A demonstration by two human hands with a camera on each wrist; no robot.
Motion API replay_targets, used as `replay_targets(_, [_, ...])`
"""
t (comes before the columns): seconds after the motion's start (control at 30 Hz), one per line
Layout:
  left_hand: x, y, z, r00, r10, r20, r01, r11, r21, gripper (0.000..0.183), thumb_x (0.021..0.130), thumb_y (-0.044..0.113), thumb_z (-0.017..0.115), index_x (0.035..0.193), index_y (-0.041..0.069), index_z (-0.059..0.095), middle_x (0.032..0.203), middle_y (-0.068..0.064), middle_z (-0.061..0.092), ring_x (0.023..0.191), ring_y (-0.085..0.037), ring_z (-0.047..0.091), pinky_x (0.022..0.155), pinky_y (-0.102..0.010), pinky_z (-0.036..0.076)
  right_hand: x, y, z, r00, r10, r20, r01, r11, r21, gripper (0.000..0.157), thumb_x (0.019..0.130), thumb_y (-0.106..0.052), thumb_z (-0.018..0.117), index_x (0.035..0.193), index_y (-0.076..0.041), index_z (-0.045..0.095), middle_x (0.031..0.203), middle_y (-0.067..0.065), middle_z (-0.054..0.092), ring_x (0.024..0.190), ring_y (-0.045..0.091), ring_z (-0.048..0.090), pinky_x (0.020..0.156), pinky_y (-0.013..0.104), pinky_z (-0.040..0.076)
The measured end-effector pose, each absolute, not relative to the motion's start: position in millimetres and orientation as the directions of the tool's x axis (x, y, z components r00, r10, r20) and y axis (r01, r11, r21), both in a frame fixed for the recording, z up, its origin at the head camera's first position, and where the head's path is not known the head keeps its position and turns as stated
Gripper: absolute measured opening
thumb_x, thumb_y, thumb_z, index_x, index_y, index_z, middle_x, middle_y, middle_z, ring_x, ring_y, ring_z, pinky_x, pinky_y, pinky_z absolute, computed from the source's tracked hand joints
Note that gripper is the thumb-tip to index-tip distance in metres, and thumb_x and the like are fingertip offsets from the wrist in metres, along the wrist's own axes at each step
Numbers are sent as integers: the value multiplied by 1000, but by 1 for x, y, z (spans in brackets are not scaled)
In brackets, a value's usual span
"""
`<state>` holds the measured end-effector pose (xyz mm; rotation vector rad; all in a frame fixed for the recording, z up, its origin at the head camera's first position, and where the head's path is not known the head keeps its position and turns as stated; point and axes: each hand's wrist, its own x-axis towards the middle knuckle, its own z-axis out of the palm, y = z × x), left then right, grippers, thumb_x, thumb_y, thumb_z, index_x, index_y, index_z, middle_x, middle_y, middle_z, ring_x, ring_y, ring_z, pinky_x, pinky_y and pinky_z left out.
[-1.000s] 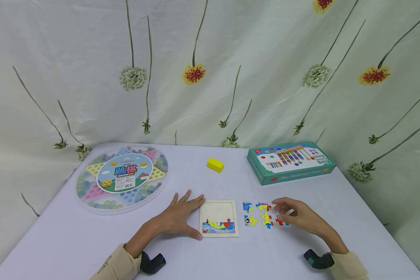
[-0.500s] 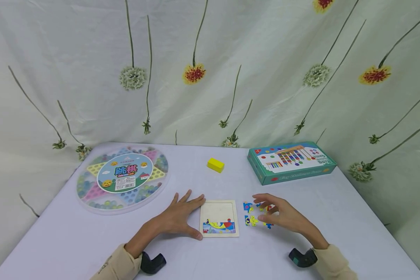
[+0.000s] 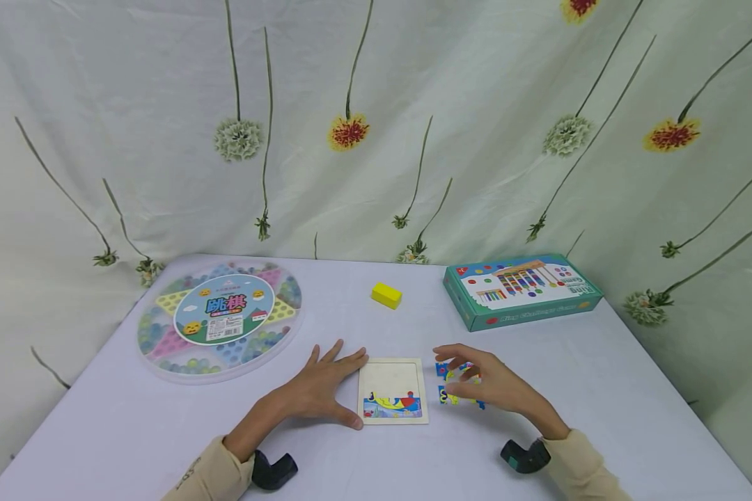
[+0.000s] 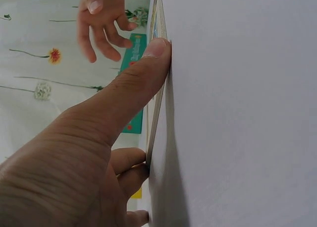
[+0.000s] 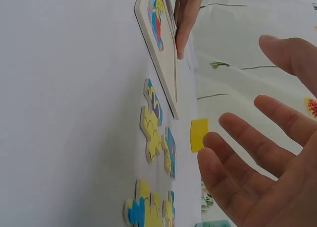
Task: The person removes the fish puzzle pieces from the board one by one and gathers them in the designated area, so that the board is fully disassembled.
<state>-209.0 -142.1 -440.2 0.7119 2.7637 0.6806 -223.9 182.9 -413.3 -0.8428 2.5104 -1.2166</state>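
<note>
My left hand (image 3: 316,390) lies spread at the left side of a square wooden puzzle board (image 3: 388,376). Its thumb touches the near corner and its index fingertip the far one. Assembled pieces (image 3: 391,406) with a colourful picture fill the board's lower part; the upper part is bare wood. Over the loose puzzle pieces (image 5: 150,130) right of the board hovers my right hand (image 3: 498,379), fingers loosely bent and apart, nothing between them. In the right wrist view these yellow and blue pieces lie flat below the hand. It hides part of them from the head view.
A yellow block (image 3: 386,296) lies behind the board. To the back left is a round Chinese checkers set (image 3: 225,320) with marbles under its clear cover. A green game box (image 3: 520,291) stands at the back right. Floral cloth (image 3: 376,132) hangs behind the table.
My right hand has moved left, from the rightmost loose pieces to those nearest the board. The rightmost pieces are no longer visible beyond it. My left hand and the board stay put.
</note>
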Motion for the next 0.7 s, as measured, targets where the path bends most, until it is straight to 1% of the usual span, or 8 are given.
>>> replay_targets(0.1, [-209, -142, -440, -861, 503, -79, 408, 775, 483, 105, 62, 57, 82, 148, 15, 38, 155, 1, 31, 147, -36, 6, 113, -62, -6, -225, 178, -414, -800, -598, 49, -404, 478, -780, 52, 88, -21, 69, 135, -7, 52, 127, 14, 60, 109, 29, 57, 86, 39, 50])
replay_targets(0.27, [-209, -142, -440, -862, 501, -78, 406, 775, 484, 105, 62, 56, 83, 148, 15, 39, 155, 1, 31, 147, -36, 6, 113, -62, -6, -225, 171, -412, -780, -621, 73, -428, 444, -787, 51, 87, -17, 70, 135, -6, 52, 127, 14, 60, 107, 31, 57, 85, 37, 52])
replay_targets(0.5, [-209, -142, -441, -863, 497, -85, 402, 780, 479, 105, 62, 55, 83, 148, 15, 39, 155, 1, 32, 147, -36, 6, 113, -63, -6, -226, 159, -410, -766, -641, 57, -433, 448, -782, 51, 88, -17, 69, 135, -8, 52, 128, 12, 60, 109, 29, 56, 87, 41, 52])
replay_targets(0.7, [-209, -142, -441, -861, 502, -82, 409, 780, 475, 105, 62, 57, 82, 148, 15, 39, 155, 0, 32, 147, -36, 6, 113, -63, -5, -227, 150, -410, -746, -662, 75, -447, 414, -793, 49, 88, -15, 68, 134, -7, 52, 126, 12, 61, 109, 29, 56, 88, 42, 51])
